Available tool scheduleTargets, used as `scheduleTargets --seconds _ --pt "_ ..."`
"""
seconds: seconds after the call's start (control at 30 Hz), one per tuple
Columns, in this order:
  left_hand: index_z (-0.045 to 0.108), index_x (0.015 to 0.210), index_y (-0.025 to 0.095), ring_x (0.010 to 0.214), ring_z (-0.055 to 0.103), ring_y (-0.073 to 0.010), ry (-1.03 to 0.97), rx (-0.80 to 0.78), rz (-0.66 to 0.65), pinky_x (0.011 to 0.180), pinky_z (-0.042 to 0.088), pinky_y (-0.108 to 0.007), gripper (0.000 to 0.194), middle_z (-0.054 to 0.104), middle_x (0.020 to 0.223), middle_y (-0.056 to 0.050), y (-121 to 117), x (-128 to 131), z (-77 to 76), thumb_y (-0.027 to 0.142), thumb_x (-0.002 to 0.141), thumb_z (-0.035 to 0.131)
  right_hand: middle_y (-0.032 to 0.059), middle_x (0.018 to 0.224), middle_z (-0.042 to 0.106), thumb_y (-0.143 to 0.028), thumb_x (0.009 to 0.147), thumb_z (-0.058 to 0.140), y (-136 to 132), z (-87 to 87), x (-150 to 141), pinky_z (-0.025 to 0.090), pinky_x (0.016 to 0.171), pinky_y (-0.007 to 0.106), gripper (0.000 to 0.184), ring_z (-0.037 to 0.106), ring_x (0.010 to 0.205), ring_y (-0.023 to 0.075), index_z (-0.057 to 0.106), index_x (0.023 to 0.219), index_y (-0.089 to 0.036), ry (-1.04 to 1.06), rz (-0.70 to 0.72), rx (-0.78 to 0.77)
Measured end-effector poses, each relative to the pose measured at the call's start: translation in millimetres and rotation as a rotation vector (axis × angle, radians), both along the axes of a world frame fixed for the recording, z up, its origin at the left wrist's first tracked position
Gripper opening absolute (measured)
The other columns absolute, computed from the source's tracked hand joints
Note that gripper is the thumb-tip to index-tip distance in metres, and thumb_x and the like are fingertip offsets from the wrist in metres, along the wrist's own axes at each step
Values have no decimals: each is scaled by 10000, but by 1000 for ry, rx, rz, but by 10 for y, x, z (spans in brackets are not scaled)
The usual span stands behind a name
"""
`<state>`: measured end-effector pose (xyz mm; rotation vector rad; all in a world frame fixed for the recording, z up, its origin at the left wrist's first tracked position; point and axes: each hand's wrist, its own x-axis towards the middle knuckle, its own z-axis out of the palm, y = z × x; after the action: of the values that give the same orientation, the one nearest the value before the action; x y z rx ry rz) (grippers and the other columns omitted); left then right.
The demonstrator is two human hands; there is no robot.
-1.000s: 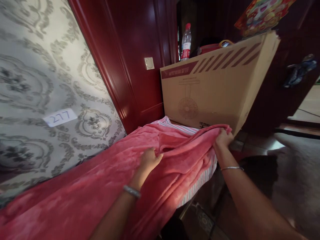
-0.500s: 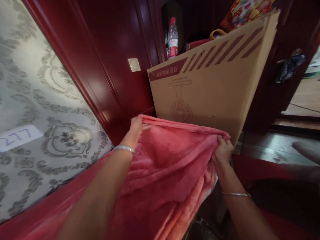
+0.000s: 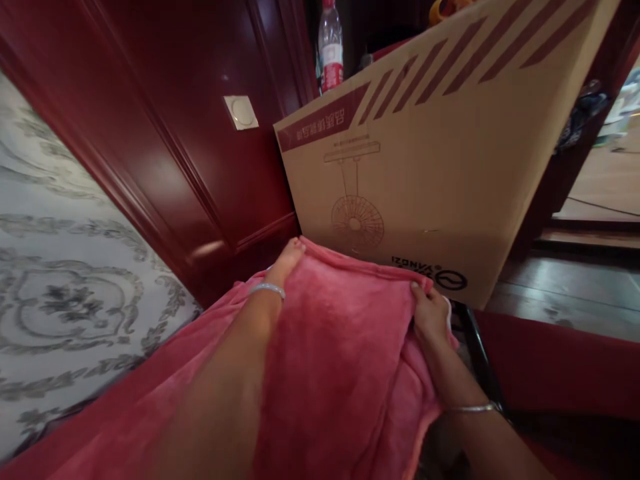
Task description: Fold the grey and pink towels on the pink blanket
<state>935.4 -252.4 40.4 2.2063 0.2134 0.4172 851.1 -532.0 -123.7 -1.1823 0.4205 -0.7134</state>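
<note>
A pink plush blanket stretches between my two hands and spreads back toward me over a long surface. My left hand grips its far edge near the left corner, fingers closed on the cloth. At the right end of the same edge, my right hand pinches the fabric, thumb on top. The edge between them is fairly straight, and folds hang down beneath my right hand. Just beyond the blanket stands a big cardboard box with a fan drawing on its side.
Dark red panelling with a white switch rises at the back left. Patterned wallpaper covers the left side. Behind the box stands a plastic bottle. A red surface lies right of a dark rail.
Both hands have lowered the blanket's edge in front of the box, uncovering printed lettering low on it. The cloth between them looks flatter. My view has moved closer to the box.
</note>
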Motion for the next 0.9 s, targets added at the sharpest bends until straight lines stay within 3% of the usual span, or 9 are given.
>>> scheduleTargets --seconds 0.13,0.27,0.43,0.6,0.67,0.8,0.9 --pt "657 1199 142 1328 528 -311 162 231 74 1121 380 -423 410 592 1401 -192 203 -136 -497 251 805 682 -35 583 503 -520 632 652 -55 -52 -4 334 558 272 345 410 590 133 625 651 -176 22 37 -103" --pt "678 1162 98 1343 498 -361 217 426 166 1117 368 -490 353 598 1364 -239 405 -241 -718 278 875 578 -32 612 522 -520 634 658 -41 -51 -25 350 574 274 349 425 597 134 636 685 -175 11 40 -105" --pt "699 1073 132 1244 569 -346 189 539 201 1028 441 -435 296 645 1274 -209 489 -171 -748 313 905 535 -25 669 563 -516 602 677 -47 57 18 384 592 277 377 454 604 131 648 754 -172 -43 115 -13" --pt "624 1160 151 1138 623 -324 119 528 250 939 470 -426 334 658 1219 -204 517 -53 -755 225 966 362 -38 598 524 -488 657 595 -174 86 66 346 610 286 315 424 586 132 633 691 -177 29 21 -298" --pt "615 1161 154 1135 621 -334 116 512 239 933 470 -440 321 658 1227 -209 530 -44 -802 213 956 375 -41 565 490 -481 673 570 -201 52 68 338 614 292 296 408 582 135 602 642 -189 74 -26 -388" --pt "646 1118 140 1148 625 -342 164 471 185 949 470 -432 296 683 1192 -217 559 -39 -876 253 936 442 -31 619 526 -472 725 551 -197 -14 62 373 651 295 291 439 615 146 613 686 -190 46 -37 -410" --pt "680 1070 102 1183 607 -378 182 430 187 962 466 -460 394 679 1185 -258 569 37 -810 360 971 399 -22 670 567 -470 743 556 -186 -34 58 403 683 300 305 468 639 152 646 756 -179 22 -28 -388"
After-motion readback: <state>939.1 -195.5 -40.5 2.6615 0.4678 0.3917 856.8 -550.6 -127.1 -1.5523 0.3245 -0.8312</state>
